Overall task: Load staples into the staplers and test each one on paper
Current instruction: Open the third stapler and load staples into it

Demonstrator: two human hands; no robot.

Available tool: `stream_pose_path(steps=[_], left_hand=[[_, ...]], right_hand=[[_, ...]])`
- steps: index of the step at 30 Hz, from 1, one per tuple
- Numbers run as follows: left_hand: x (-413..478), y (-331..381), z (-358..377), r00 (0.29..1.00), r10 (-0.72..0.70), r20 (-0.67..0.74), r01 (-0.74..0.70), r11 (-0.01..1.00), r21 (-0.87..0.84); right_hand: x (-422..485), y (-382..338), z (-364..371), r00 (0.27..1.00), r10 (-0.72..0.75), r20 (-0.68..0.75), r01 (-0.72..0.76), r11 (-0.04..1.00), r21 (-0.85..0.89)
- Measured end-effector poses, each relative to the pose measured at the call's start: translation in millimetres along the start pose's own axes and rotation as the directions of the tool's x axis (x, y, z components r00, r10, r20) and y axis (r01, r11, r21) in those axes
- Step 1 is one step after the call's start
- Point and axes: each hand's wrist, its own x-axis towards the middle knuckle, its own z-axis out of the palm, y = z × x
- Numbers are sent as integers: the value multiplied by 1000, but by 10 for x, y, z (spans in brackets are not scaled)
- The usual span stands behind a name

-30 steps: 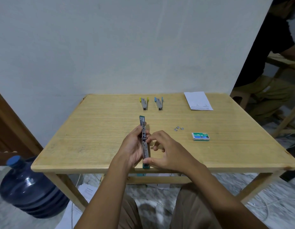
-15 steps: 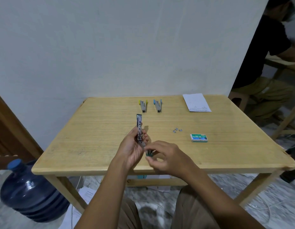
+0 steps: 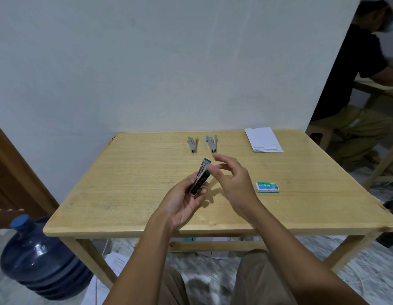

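The left hand (image 3: 183, 204) has its fingers clamped on the teal stapler (image 3: 201, 176), whose long axis tilts up and away from the palm. The right hand (image 3: 234, 183) hovers just beside its top end, fingers apart, holding nothing. The paper (image 3: 263, 139) lies far right on the surface (image 3: 125, 172), nearer the right hand; a test there looks next.

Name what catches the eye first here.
Centre frame, the left hand grips a green stapler, the right hand open beside it. A yellow stapler and a blue stapler lie side by side near the table far edge; a staple box sits right of the hands, white paper behind it.
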Motion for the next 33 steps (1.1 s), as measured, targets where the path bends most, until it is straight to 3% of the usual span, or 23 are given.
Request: stream_pose_path(steps=[4, 10, 15, 20, 24, 33], left_hand=[[6, -1, -1, 1000, -9, 16, 8, 1000, 27], [-33, 11, 26, 999, -18, 42, 16, 999, 47], [-43, 2, 12, 997, -30, 67, 27, 998, 48], [-59, -13, 24, 995, 8, 101, -30, 976, 216], [-51, -32, 41, 999, 13, 49, -23, 977, 213], [-51, -9, 33, 1000, -5, -6, 6, 990, 144]], right_hand=[[29, 34, 17, 974, 166, 153, -188, 972, 141], [21, 39, 38, 986, 139, 96, -158, 961, 228], [23, 21, 60, 976, 212, 55, -219, 937, 272], [36, 33, 86, 964, 263, 30, -259, 914, 314], [35, 38, 116, 964, 266, 2, -253, 916, 312], [-29, 47, 94, 959, 262, 112, -285, 890, 357]])
